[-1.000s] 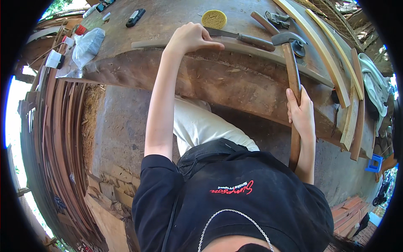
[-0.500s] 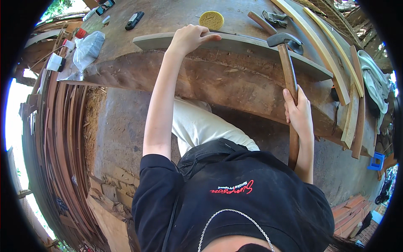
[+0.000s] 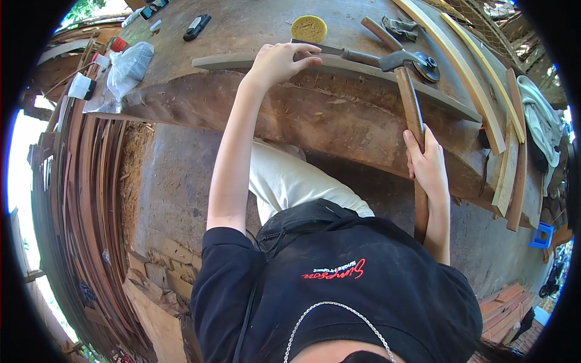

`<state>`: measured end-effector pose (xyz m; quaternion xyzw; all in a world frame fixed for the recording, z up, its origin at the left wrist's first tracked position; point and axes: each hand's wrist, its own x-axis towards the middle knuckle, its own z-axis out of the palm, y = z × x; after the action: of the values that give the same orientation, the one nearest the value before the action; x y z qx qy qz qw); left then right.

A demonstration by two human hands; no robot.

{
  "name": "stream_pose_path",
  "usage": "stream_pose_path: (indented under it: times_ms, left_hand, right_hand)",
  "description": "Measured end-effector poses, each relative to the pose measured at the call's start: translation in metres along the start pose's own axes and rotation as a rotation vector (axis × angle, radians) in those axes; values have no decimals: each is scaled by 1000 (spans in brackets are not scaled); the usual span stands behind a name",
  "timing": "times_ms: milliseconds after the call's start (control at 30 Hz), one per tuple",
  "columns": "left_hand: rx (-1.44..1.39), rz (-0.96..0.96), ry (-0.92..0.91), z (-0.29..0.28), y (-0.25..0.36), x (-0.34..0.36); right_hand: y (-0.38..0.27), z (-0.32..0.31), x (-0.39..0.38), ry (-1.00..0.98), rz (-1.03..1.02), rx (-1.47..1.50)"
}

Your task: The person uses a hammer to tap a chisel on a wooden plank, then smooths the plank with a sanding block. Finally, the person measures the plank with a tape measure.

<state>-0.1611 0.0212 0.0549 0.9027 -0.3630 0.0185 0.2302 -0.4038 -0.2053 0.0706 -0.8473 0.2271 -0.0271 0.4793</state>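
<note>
My left hand (image 3: 283, 63) has its fingers curled at the top edge of a long grey-brown wooden plank (image 3: 218, 62) lying along the bench's near edge. My right hand (image 3: 426, 158) grips the long wooden handle of a hammer (image 3: 410, 100), whose metal head sits over the plank's right part. Behind the plank, partly hidden by my left hand, lies a blade tool with a wooden handle (image 3: 361, 57). A round yellow pad (image 3: 308, 29) is just behind it, with another wooden handle (image 3: 380, 31) and a black round metal piece (image 3: 426, 70) to the right.
The bench (image 3: 200, 97) carries a plastic bag (image 3: 128, 69), a dark device (image 3: 196, 27), a phone (image 3: 153, 9) and a grey rag (image 3: 399, 27). Long boards (image 3: 469, 72) and pale cloth (image 3: 535, 121) lie right. Stacked timber (image 3: 78, 230) stands left; a blue stool (image 3: 540, 236) is right.
The plank tilted up half a second ago and has come down, showing the blade tool again. My left hand shifted with it. The hammer head moved left and slightly down.
</note>
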Motion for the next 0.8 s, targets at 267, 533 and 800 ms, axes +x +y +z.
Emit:
stream_pose_path:
  times_ms: [267, 533, 800]
  left_hand:
    - [56, 99, 184, 18, -1, -19]
    - [87, 83, 242, 20, 4, -19]
    - [114, 50, 252, 20, 7, -19]
  right_hand:
    - [1, 5, 3, -36, -4, 13]
    - [3, 7, 3, -42, -8, -1]
    - [3, 6, 1, -29, -2, -15]
